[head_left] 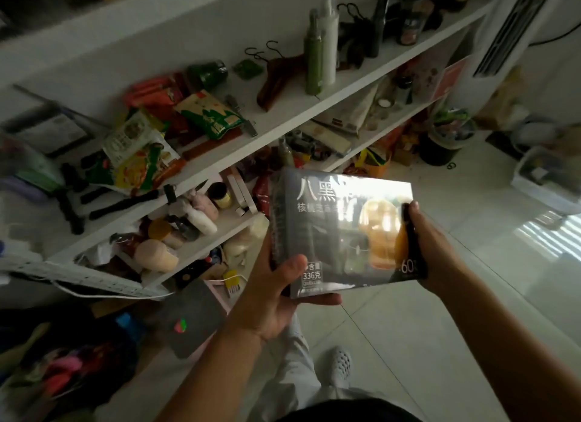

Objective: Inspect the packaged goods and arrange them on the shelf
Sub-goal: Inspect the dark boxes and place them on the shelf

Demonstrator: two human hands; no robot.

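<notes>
One box point(342, 233) held by two hands: left hand point(276, 299), right hand point(430, 248).

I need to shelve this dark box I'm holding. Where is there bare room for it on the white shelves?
Barest: the front strip of the shelf between the snack packets and the green bottle, before the wooden hangers; possibly tight for the box. The packets' end and the bottles on the shelf below are crowded.

The bare left arm point(213, 368) pointed to 1 o'clock and the bare right arm point(509, 324) to 10 o'clock. The left hand point(273, 299) held the box point(339, 233) at its 7 o'clock corner, thumb on top. The right hand point(435, 248) gripped its 3 o'clock edge.
</notes>
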